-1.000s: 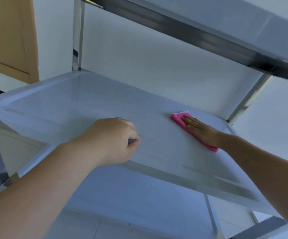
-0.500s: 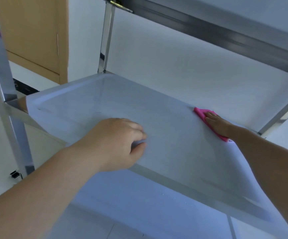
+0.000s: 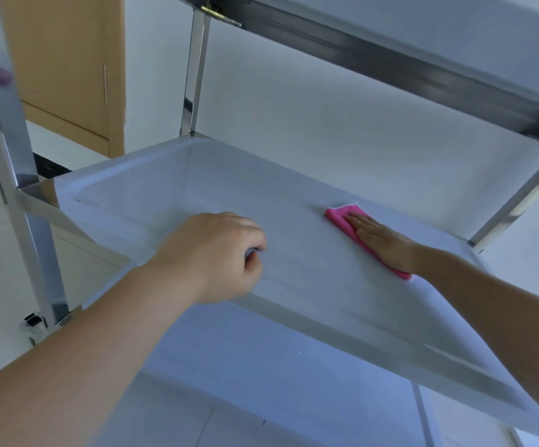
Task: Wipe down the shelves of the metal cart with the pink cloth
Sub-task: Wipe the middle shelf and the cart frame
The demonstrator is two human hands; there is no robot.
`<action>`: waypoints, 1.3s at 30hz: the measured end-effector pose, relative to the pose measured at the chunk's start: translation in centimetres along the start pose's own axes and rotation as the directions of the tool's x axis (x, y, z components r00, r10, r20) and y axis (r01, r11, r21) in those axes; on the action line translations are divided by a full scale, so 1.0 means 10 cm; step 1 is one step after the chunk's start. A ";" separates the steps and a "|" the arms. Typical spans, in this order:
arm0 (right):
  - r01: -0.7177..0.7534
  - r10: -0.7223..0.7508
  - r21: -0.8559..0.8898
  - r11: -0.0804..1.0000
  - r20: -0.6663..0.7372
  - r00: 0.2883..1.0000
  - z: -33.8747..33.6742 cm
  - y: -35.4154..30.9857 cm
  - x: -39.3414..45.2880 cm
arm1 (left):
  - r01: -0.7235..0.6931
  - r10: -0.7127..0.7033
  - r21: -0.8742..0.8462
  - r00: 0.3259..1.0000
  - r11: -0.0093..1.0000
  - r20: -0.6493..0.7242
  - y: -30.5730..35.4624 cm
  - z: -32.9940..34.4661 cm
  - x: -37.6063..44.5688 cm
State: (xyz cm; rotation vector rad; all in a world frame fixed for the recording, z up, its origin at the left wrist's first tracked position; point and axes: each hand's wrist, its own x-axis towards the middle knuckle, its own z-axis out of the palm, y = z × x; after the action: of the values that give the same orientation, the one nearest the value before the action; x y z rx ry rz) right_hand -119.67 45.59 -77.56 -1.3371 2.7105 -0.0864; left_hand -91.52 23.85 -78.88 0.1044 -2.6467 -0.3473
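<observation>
Folded pink cloth (image 3: 342, 221) lying flat on the middle shelf of the shiny metal cart (image 3: 165, 195), long axis running from far-left to near-right. Mostly hidden under the right hand (image 3: 381, 241), fingers straight, together, pressed flat on it. Left hand (image 3: 216, 253) curled around the shelf's front rim, fingertips tucked out of sight. Lower shelf (image 3: 261, 366) partly covered.

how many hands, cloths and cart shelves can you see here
hands: 2, left hand curled over the middle shelf's front edge, right hand flat on the cloth
cloths: 1, pink cloth on the middle shelf
shelves: 3, top shelf, middle shelf, bottom shelf
total: 6
</observation>
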 end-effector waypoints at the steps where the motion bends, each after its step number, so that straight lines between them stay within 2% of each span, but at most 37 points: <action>1: 0.038 -0.038 -0.007 0.999 0.001 0.999 0.01 -0.10 -0.08 | 0.002 -0.002 -0.001 1.000 1.000 0.003 0.00 0.00 0.00; 7: 0.272 -0.272 0.001 0.962 0.046 0.961 0.06 -0.64 -0.68 | 0.031 -0.031 -0.024 1.000 0.999 0.004 -0.02 0.01 0.00; 12: 0.365 -0.365 0.003 0.931 0.040 0.930 0.10 -0.90 -1.03 | 0.054 -0.054 -0.054 0.999 0.997 0.010 -0.01 0.02 -0.01; 16: 0.402 -0.401 0.032 0.915 -0.041 0.915 0.22 -1.01 -1.24 | 0.047 -0.047 -0.041 0.999 0.998 0.002 0.01 0.01 -0.02; 24: 0.372 -0.371 0.011 0.928 -0.021 0.928 0.23 -1.16 -1.28 | 0.010 -0.010 -0.053 1.000 0.999 -0.014 -0.01 0.03 -0.04; 29: 0.369 -0.370 -0.045 0.928 -0.030 0.928 0.27 -1.41 -1.20 | 0.034 -0.032 -0.246 0.999 0.969 0.009 -0.04 -0.06 -0.06; 31: 0.371 -0.371 -0.011 0.928 -0.051 0.927 0.29 -1.39 -1.18 | 0.031 -0.041 -0.291 0.999 0.956 -0.031 -0.14 -0.13 -0.08; 34: 0.381 -0.380 0.015 0.925 -0.052 0.924 0.30 -1.36 -1.12 | 0.053 -0.076 -0.217 0.992 0.975 -0.097 -0.35 -0.24 -0.09; 39: 0.378 -0.378 0.005 0.926 -0.015 0.926 0.27 -1.46 -0.82 | 0.118 -0.127 -0.166 0.991 0.979 -0.046 -0.53 -0.27 -0.05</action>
State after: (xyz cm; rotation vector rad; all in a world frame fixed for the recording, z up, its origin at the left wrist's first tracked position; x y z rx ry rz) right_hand -102.86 43.22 -78.04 -1.8450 2.4186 -0.1397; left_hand -89.73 18.14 -78.14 0.2219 -2.5511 -0.5917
